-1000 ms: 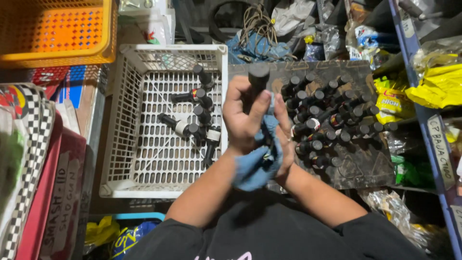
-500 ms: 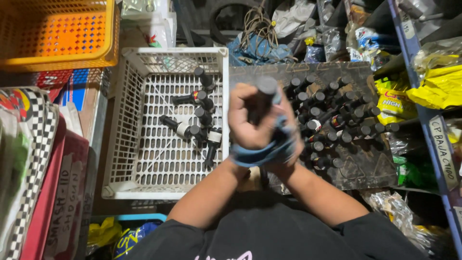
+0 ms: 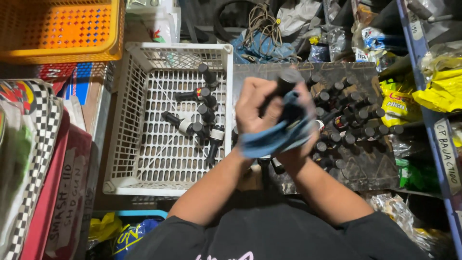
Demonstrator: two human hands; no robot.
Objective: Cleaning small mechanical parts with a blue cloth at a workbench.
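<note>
Both my hands close on one dark cylindrical part: left hand gripping it, right hand pressing a blue rag around it.

Blue cloth; black part; white basket; orange crate; yellow packets; black-and-white chequered cloth

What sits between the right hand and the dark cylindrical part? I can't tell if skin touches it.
In the head view, a blue cloth lies between them.
</note>
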